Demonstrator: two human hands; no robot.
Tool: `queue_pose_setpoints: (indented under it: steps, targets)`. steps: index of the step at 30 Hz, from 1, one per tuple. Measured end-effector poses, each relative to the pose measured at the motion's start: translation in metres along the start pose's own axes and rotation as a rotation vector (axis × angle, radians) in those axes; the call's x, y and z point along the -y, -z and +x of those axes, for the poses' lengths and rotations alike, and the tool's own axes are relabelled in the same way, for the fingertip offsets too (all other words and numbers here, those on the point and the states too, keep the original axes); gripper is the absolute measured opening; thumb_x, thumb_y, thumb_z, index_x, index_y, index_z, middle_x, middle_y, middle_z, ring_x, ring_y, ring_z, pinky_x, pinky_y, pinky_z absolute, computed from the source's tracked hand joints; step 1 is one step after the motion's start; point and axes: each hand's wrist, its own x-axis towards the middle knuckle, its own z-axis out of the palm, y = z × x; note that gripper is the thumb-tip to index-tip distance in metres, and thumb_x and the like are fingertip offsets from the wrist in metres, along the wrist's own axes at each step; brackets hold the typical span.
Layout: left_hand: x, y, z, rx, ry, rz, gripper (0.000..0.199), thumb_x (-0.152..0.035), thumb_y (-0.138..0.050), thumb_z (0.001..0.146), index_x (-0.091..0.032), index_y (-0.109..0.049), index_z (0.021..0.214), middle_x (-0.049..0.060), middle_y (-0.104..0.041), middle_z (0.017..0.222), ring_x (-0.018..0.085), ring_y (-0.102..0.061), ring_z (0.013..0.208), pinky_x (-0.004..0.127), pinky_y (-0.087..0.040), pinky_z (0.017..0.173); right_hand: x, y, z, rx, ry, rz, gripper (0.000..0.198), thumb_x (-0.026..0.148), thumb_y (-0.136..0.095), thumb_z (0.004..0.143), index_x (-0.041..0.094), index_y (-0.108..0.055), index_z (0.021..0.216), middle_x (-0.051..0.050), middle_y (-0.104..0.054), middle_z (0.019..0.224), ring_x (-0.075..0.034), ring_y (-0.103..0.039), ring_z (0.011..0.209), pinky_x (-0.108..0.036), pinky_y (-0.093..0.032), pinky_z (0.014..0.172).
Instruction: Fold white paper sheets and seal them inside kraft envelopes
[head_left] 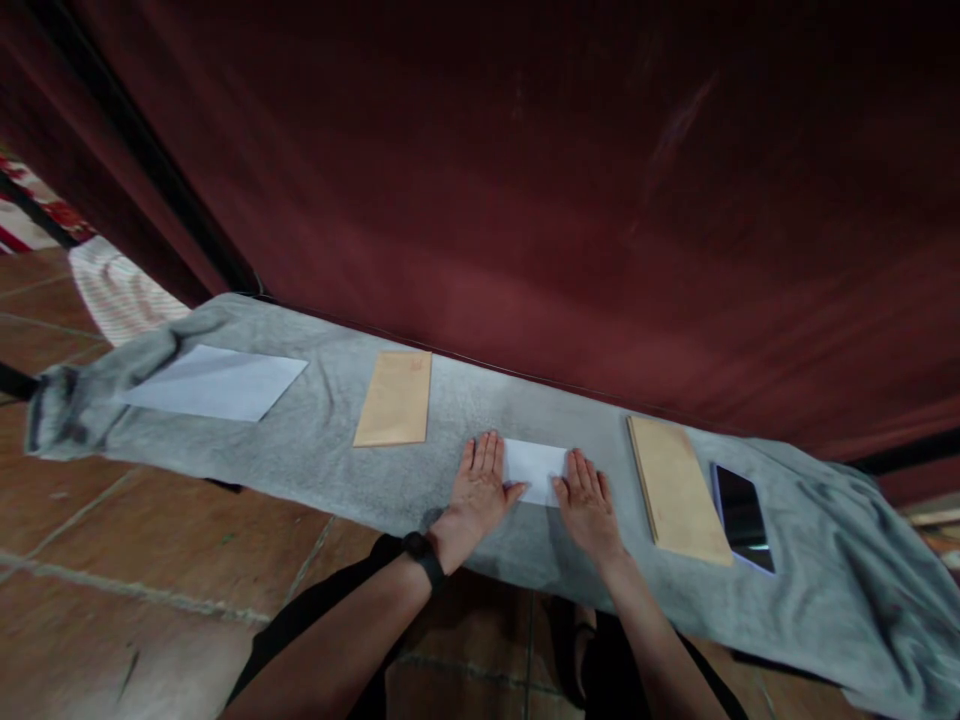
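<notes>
A small white sheet of paper (535,470), which looks folded, lies flat on the grey cloth in front of me. My left hand (482,483) rests flat over its left end, fingers stretched out and thumb on the paper. Over the right end my right hand (589,500) lies flat too, fingers extended and thumb touching the near edge. The paper's two ends are hidden under my hands. Left of my left hand is a tan envelope (395,398). Right of my right hand sits a stack of tan envelopes (679,490).
Grey cloth (322,470) covers the long, narrow surface. A larger white sheet (221,380) lies at the far left. Beside the envelope stack is a dark-screened phone (742,515). A dark red curtain-like wall (480,250) rises along the back edge. Tiled floor (135,580) shows below.
</notes>
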Motion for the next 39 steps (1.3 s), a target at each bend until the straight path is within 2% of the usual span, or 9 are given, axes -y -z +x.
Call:
queue_pose_setpoints:
  steps: [3, 6, 9, 12, 15, 25, 31, 39]
  targets:
    - [-0.001, 0.002, 0.001, -0.001, -0.028, -0.002, 0.078, -0.059, -0.033, 0.098, -0.004, -0.033, 0.152, 0.020, -0.032, 0.159, 0.032, -0.021, 0.151, 0.052, -0.010, 0.124, 0.005, 0.003, 0.005, -0.061, -0.014, 0.040, 0.057, 0.036, -0.023, 0.106, 0.006, -0.035, 0.152, -0.021, -0.036, 0.157, -0.032, -0.032, 0.147, -0.055, -0.027, 0.117]
    - [-0.002, 0.006, 0.002, 0.006, -0.099, 0.012, 0.069, -0.053, -0.034, 0.099, -0.007, -0.039, 0.151, 0.016, -0.034, 0.159, 0.031, -0.022, 0.151, 0.053, -0.011, 0.124, 0.017, 0.004, 0.013, -0.107, 0.105, 0.156, 0.055, 0.033, -0.024, 0.106, 0.011, -0.026, 0.156, -0.018, -0.033, 0.160, -0.028, -0.027, 0.149, -0.055, -0.030, 0.117]
    - [-0.002, 0.007, 0.003, 0.026, -0.229, 0.031, 0.058, -0.041, -0.031, 0.102, -0.011, -0.039, 0.151, 0.012, -0.036, 0.159, 0.026, -0.026, 0.150, 0.050, -0.016, 0.124, 0.035, 0.000, 0.017, -0.071, 0.237, 0.262, 0.055, 0.032, -0.022, 0.106, 0.015, -0.022, 0.158, -0.014, -0.033, 0.160, -0.024, -0.028, 0.149, -0.050, -0.033, 0.117]
    - [-0.001, 0.005, 0.003, 0.037, -0.285, 0.056, 0.056, -0.030, -0.030, 0.101, -0.012, -0.033, 0.154, 0.012, -0.036, 0.159, 0.023, -0.030, 0.149, 0.047, -0.020, 0.123, 0.050, -0.007, 0.015, -0.006, 0.241, 0.232, 0.055, 0.035, -0.021, 0.106, 0.014, -0.028, 0.156, -0.013, -0.037, 0.158, -0.022, -0.031, 0.148, -0.048, -0.030, 0.119]
    - [0.002, 0.002, 0.001, 0.033, -0.281, 0.048, 0.056, -0.029, -0.029, 0.101, -0.013, -0.031, 0.155, 0.012, -0.037, 0.159, 0.023, -0.028, 0.149, 0.046, -0.021, 0.122, 0.054, -0.011, 0.011, 0.017, 0.222, 0.131, 0.055, 0.037, -0.022, 0.106, 0.013, -0.032, 0.155, -0.013, -0.037, 0.158, -0.023, -0.031, 0.148, -0.048, -0.025, 0.121]
    - [0.020, 0.002, -0.003, 0.016, -0.135, -0.020, 0.066, -0.052, -0.028, 0.102, -0.008, -0.039, 0.149, 0.015, -0.036, 0.159, 0.025, -0.028, 0.149, 0.044, -0.021, 0.122, 0.038, -0.013, 0.008, -0.061, 0.149, -0.009, 0.056, 0.036, -0.030, 0.105, 0.009, -0.032, 0.154, -0.018, -0.036, 0.158, -0.028, -0.033, 0.146, -0.051, -0.028, 0.117]
    - [0.028, 0.004, -0.003, 0.026, -0.132, -0.010, 0.064, -0.050, -0.027, 0.102, -0.009, -0.038, 0.150, 0.015, -0.036, 0.159, 0.025, -0.026, 0.150, 0.046, -0.019, 0.122, 0.025, -0.013, 0.005, -0.073, 0.078, -0.028, 0.060, 0.043, -0.025, 0.106, 0.006, -0.035, 0.153, -0.019, -0.038, 0.156, -0.029, -0.036, 0.145, -0.047, -0.026, 0.118]
    - [0.031, -0.003, -0.002, 0.019, -0.113, -0.004, 0.060, -0.042, -0.031, 0.102, -0.008, -0.037, 0.151, 0.016, -0.033, 0.159, 0.026, -0.025, 0.151, 0.049, -0.018, 0.123, 0.005, -0.011, -0.002, -0.021, 0.019, -0.031, 0.060, 0.042, -0.024, 0.105, 0.011, -0.029, 0.156, -0.015, -0.034, 0.159, -0.028, -0.034, 0.146, -0.049, -0.025, 0.118]
